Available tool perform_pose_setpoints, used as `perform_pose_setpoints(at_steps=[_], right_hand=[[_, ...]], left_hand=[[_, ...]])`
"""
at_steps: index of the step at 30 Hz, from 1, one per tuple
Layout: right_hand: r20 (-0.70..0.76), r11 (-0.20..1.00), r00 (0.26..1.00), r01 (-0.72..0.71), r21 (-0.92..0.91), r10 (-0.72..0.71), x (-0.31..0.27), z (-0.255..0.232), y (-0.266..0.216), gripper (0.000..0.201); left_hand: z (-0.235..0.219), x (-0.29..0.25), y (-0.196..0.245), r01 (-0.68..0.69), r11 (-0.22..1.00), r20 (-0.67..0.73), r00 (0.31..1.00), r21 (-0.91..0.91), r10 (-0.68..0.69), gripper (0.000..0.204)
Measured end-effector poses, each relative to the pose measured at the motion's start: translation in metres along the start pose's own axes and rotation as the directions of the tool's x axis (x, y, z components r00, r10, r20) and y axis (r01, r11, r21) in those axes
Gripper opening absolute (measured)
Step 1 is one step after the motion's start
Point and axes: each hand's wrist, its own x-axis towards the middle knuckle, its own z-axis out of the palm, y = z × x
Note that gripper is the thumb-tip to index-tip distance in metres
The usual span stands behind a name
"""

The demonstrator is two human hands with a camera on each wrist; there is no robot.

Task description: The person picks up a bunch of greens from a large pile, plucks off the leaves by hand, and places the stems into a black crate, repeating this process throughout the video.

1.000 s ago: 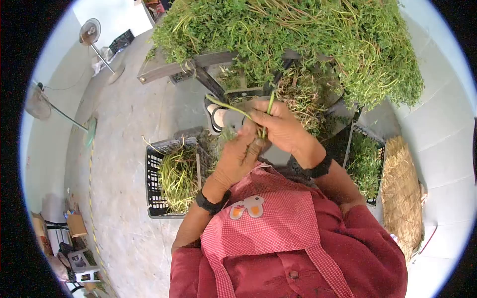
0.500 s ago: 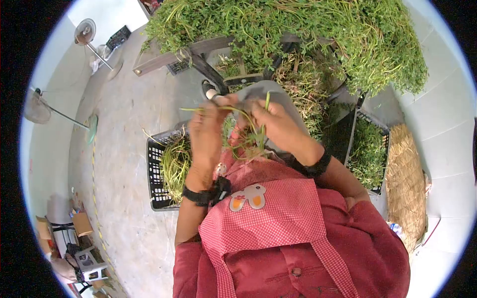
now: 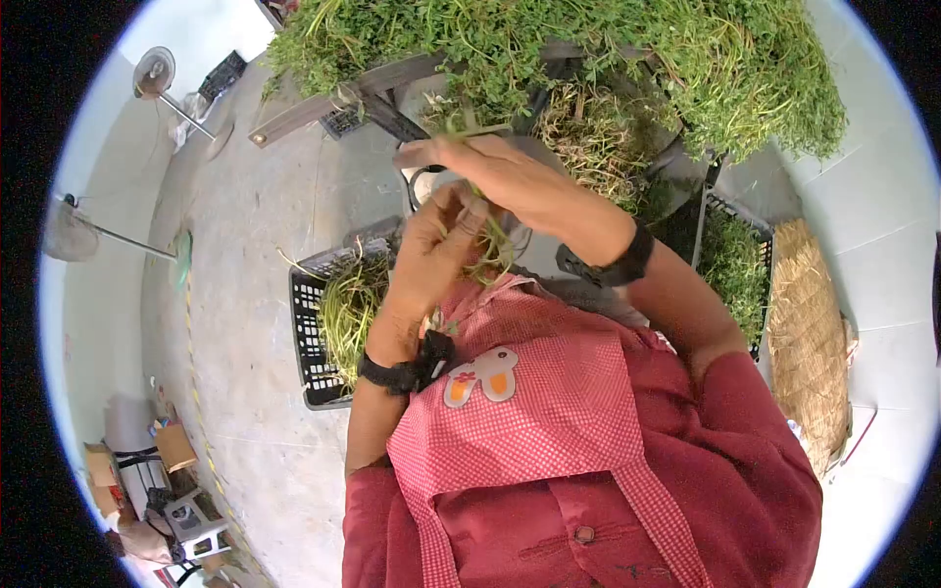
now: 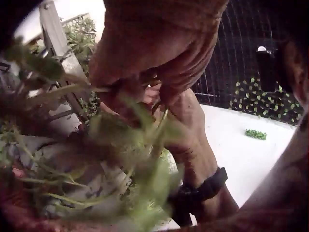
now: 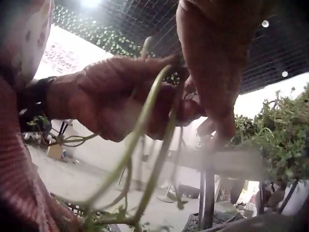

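In the head view, the left hand [image 3: 431, 250] is in front of the apron with its fingers curled round thin green stems [image 3: 498, 243], which dangle below it. Just above, the right hand [image 3: 510, 184] crosses over with its thumb and fingers round the upper part of the stems; a blurred green end sticks out past it. The right wrist view has the left hand [image 5: 120, 92] gripping long bent stems [image 5: 147, 108], close to the fingertips of the right hand [image 5: 212, 63]. Blurred leaves [image 4: 145, 159] hang before both hands in the left wrist view.
A table edge [image 3: 323, 110] runs under a large heap of greens [image 3: 549, 29]. Black crates stand at left [image 3: 309, 343] and right [image 3: 765, 250], both holding plants. Cut stems [image 3: 598, 137] lie below the table; a straw mat [image 3: 809, 333] stands at right.
The right hand has moved up and left, over the left hand. The left hand first swung up and left, then came back right and lower, its fingers curled round the stems.
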Motion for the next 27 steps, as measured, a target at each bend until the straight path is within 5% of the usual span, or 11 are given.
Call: perform_pose_setpoints(at_steps=[4,7,8,9,10,11,14,20,23,24,27], right_hand=[[0.031,0.986,0.992,0.125,-0.113,-0.122,0.016,0.009,-0.019,0.049],[0.080,0.963,0.996,-0.025,-0.267,0.048,0.020,0.013,-0.030,0.042],[-0.021,0.949,0.986,0.153,-0.274,-0.166,0.024,0.011,-0.029,0.043],[-0.115,0.898,0.922,0.324,-0.297,-0.370,0.027,0.011,-0.027,0.045],[-0.210,0.803,0.798,0.472,-0.363,-0.565,0.027,0.007,-0.026,0.038],[-0.196,0.797,0.794,0.489,-0.354,-0.575,0.019,0.002,-0.032,0.038],[-0.282,0.855,0.833,0.366,-0.367,-0.477,-0.020,-0.004,-0.040,0.029],[-0.059,0.984,0.998,0.019,-0.177,-0.030,-0.044,0.016,0.012,0.029],[-0.038,0.991,0.999,-0.008,-0.136,0.002,-0.038,0.030,0.023,0.029],[-0.019,0.994,1.000,-0.020,0.106,0.023,-0.031,0.039,0.039,0.030],[0.027,0.994,0.999,0.022,0.107,-0.025,-0.025,0.046,0.055,0.030]], left_hand=[[-0.009,-0.002,-0.003,0.109,0.983,0.022,0.994,-0.147,-0.107,0.036],[-0.016,-0.002,0.000,0.225,0.974,-0.128,0.967,0.023,-0.220,0.029],[-0.037,0.003,-0.007,0.053,0.891,-0.097,0.990,-0.450,-0.107,0.025],[-0.050,0.007,-0.005,-0.111,0.571,-0.128,0.992,-0.813,0.010,0.025],[-0.059,0.009,-0.002,-0.127,0.576,-0.144,0.989,-0.808,0.016,0.025],[-0.066,0.011,0.009,-0.234,0.549,-0.276,0.961,-0.803,0.006,0.025],[-0.074,0.010,0.017,-0.352,0.481,-0.399,0.917,-0.803,0.003,0.026],[-0.059,0.014,0.005,-0.396,0.407,-0.437,0.899,-0.823,-0.009,0.027],[-0.055,0.014,0.003,-0.394,0.389,-0.442,0.896,-0.833,-0.039,0.026],[-0.053,0.014,0.003,-0.394,0.390,-0.442,0.896,-0.832,-0.038,0.026],[-0.051,0.012,-0.001,-0.405,0.389,-0.456,0.889,-0.827,-0.045,0.027]])
